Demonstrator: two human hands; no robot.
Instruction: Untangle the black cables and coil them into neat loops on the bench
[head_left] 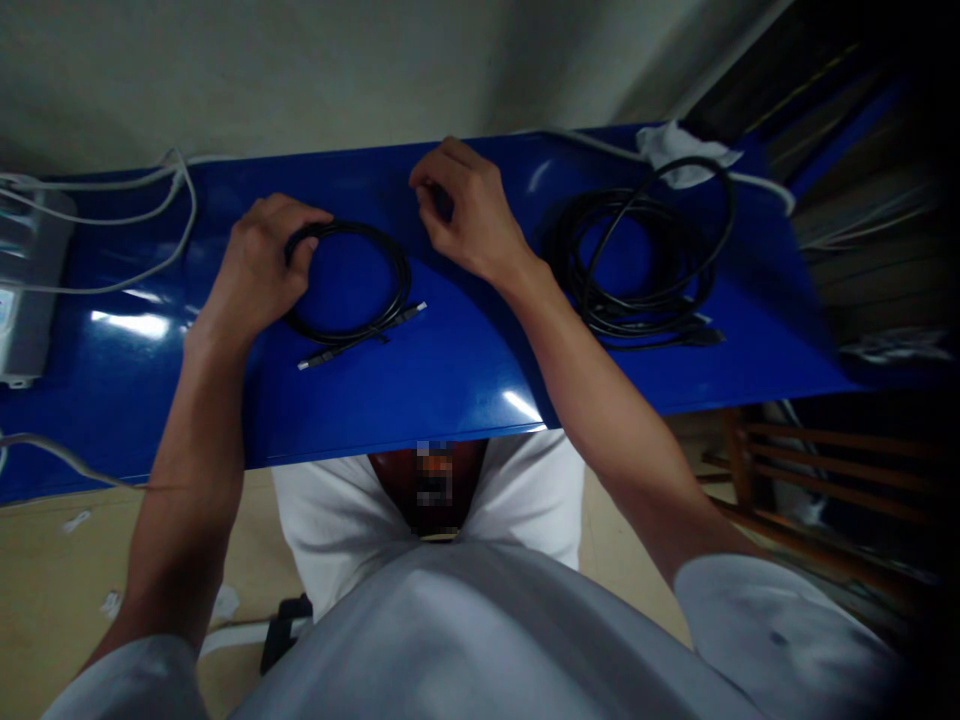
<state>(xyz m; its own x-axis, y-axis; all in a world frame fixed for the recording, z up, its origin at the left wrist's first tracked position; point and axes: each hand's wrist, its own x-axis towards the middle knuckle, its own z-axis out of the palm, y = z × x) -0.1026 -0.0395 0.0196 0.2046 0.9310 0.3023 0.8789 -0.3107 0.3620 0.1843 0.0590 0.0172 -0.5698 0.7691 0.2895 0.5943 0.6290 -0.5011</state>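
A thin black USB cable [405, 270], wound into a single neat ring, lies on the blue table. Its two plugs show at the lower side, near a small dark tie. My left hand [271, 250] grips the ring at its upper left, thumb inside and fingers over the outer edge. To the right of this coil, my right hand [469, 205] is held above the table with its fingers loosely curled. A gap shows between its thumb and fingers, and I see nothing in it. A bigger bundle of black cables [652, 310] lies beyond my right wrist.
The blue table [480, 380] stands against a pale wall. A grey power strip [30, 280] with white cords [187, 215] is at the left. A crumpled white cloth or bag [682, 150] lies at the back right. A wooden rack [825, 460] stands low at the right.
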